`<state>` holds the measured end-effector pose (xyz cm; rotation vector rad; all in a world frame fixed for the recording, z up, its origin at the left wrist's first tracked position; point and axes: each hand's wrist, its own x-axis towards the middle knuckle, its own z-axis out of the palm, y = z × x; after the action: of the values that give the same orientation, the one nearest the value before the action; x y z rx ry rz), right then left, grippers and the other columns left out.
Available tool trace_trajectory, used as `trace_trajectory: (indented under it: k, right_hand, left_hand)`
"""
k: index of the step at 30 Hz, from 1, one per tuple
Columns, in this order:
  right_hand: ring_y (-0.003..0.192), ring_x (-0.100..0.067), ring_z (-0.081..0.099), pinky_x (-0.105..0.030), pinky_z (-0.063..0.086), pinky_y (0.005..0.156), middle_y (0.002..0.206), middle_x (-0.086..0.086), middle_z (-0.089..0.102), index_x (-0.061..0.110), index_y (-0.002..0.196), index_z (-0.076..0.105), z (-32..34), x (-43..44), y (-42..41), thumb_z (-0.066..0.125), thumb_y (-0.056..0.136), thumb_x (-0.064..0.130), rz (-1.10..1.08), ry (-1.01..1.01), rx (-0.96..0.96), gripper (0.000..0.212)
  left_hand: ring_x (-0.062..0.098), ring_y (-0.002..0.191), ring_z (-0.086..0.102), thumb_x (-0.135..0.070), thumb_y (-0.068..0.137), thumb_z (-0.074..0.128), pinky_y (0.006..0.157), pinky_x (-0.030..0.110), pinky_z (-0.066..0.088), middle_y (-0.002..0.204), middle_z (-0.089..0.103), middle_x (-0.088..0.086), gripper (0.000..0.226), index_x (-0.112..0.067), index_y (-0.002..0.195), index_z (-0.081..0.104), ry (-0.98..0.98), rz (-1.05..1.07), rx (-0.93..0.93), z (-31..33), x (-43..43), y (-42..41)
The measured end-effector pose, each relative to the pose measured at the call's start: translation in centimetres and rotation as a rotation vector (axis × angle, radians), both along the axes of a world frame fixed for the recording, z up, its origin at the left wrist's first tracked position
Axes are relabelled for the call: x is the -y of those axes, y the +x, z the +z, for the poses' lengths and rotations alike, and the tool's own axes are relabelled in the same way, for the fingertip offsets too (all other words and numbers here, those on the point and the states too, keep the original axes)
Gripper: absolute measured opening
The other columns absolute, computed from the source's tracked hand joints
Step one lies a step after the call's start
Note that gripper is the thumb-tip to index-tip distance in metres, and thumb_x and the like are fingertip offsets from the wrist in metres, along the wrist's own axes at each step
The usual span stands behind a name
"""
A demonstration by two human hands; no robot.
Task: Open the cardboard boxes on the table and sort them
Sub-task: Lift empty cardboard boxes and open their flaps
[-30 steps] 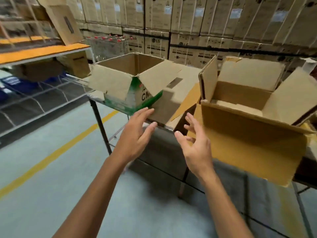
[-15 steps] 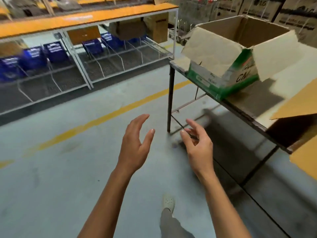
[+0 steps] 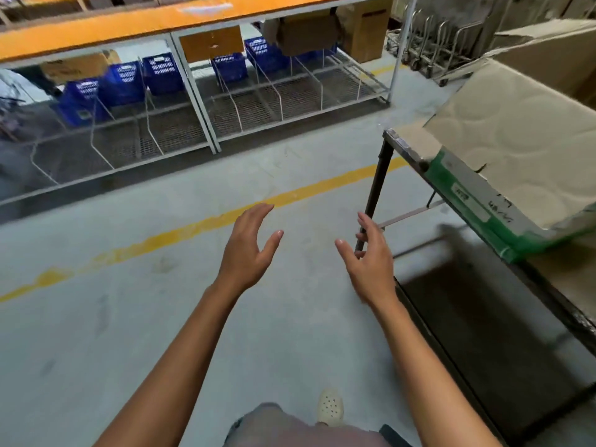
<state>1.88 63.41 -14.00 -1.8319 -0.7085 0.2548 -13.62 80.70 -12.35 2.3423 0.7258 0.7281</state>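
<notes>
- Both hands are empty and held apart, palms facing each other with fingers loosely spread: the left hand (image 3: 248, 250) over bare floor, the right hand (image 3: 371, 262) in front of the counter leg (image 3: 375, 191).
- The nearest box (image 3: 522, 140), with a green band along its base, sits at the corner of the counter (image 3: 548, 295), off to the right. Its pale flap hangs down over the side, so it looks opened already.
- Neither hand touches the box, and the view faces the floor rather than the counter, so the step seems to be a move between boxes or towards a sorting spot.
- To do it well, I would take the box by its two side walls below the flaps. The loose flaps would likely bend or tear under load.
- The box sits near the counter's edge, so a careless nudge could tip it off.
- Across the yellow line (image 3: 193, 227) stands a rack (image 3: 129, 30) with an orange shelf, blue baskets (image 3: 122, 83) and brown cartons (image 3: 306, 33). Metal trolleys (image 3: 429, 50) are parked beyond it.
- The counter leg is close to the right hand and could catch a wrist or a foot in passing.
</notes>
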Motion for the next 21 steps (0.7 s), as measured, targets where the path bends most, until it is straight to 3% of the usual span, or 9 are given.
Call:
trace_trajectory:
  k: [4, 10, 14, 21]
  right_hand:
    - [0.116, -0.013, 0.052, -0.029, 0.049, 0.087, 0.148, 0.000, 0.046, 0.019, 0.150, 0.037, -0.6, -4.7, 3.8, 0.069, 0.093, 0.027, 0.024, -0.018, -0.014, 0.066]
    - [0.115, -0.010, 0.053, -0.032, 0.053, 0.089, 0.144, 0.003, 0.049, 0.020, 0.148, 0.041, -0.6, -14.7, 9.0, 0.068, 0.091, 0.031, 0.048, 0.014, -0.016, 0.064]
    - [0.116, -0.008, 0.055, -0.027, 0.052, 0.086, 0.140, 0.007, 0.050, 0.025, 0.146, 0.043, -0.7, -23.3, 12.9, 0.063, 0.087, 0.041, 0.059, 0.037, 0.016, 0.065]
    - [0.117, -0.004, 0.054, -0.036, 0.055, 0.089, 0.140, 0.010, 0.051, 0.023, 0.145, 0.045, 1.0, -36.1, 20.4, 0.062, 0.086, 0.041, -0.010, 0.061, 0.005, 0.064]
  left_hand:
    - [0.019, 0.139, 0.040, -0.045, 0.095, 0.052, 0.111, 0.034, 0.036, 0.148, 0.048, 0.001, 0.056, -0.018, 0.144, 0.048, 0.001, 0.018, -0.045, -0.9, -5.3, 2.2]
    - [0.019, 0.139, 0.040, -0.048, 0.095, 0.050, 0.114, 0.042, 0.035, 0.147, 0.049, 0.002, 0.057, -0.019, 0.143, 0.049, -0.047, 0.074, 0.036, -2.4, -13.6, 7.9]
    - [0.019, 0.138, 0.042, -0.044, 0.095, 0.053, 0.114, 0.036, 0.035, 0.145, 0.050, 0.003, 0.054, -0.016, 0.141, 0.050, -0.045, 0.043, 0.085, -3.1, -21.4, 13.2]
    - [0.013, 0.140, 0.037, -0.042, 0.095, 0.054, 0.112, 0.026, 0.030, 0.148, 0.048, -0.002, 0.053, -0.020, 0.143, 0.049, -0.049, 0.008, 0.125, 0.0, -35.7, 21.9]
